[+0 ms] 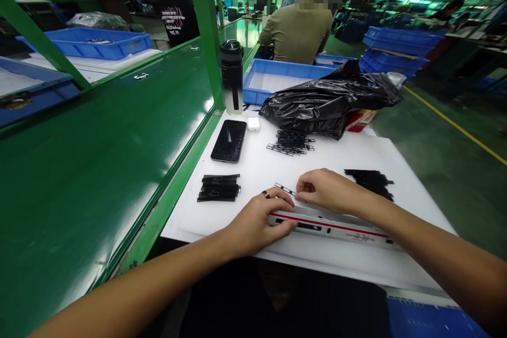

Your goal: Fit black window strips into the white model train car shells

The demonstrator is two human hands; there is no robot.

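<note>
My left hand [258, 223] is closed around the left end of a long pale bar [344, 233] with a red stripe and dark slots, its thumb on the near side and fingers over the top. Just beyond the bar, my right hand [325, 189] pinches the right end of a thin black frame-like strip [283, 188] low over the white worktop. The right forearm hides part of the bar. To the left lies a stack of flat black strips [218, 188], and another black stack [370, 182] lies partly behind the right forearm. A loose heap of black frames [292, 142] sits farther back.
A phone [228, 140], white earphone case [254, 124] and bottle [232, 76] stand at the back left. Behind the heap are a black plastic bag [317, 100] and blue tray [253, 96]. A green conveyor [99, 153] runs along the left. Two people sit farther off.
</note>
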